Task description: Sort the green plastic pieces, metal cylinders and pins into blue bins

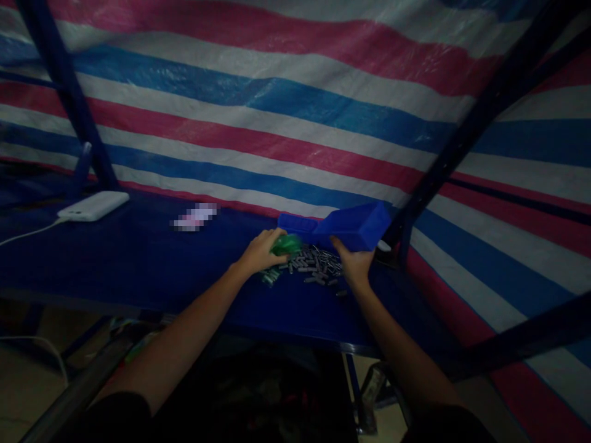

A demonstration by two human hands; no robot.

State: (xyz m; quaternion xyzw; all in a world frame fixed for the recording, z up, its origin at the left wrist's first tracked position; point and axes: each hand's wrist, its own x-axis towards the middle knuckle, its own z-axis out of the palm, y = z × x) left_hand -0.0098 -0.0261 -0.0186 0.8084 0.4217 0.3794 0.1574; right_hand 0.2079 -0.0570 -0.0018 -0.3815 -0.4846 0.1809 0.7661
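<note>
The left hand [263,251] grips a crumpled green plastic bag [287,245] left of the grey cylinder pile [314,267]; the right hand [355,263] holds a blue bin [353,225] behind that pile. The bag should be soft, slippery, best bunched; the bin stiff, light, best held by its walls. The bag looks shiny, the bin tilted.

Blue bin [355,224], loose parts [314,264], striped sheeting [258,92]
</note>
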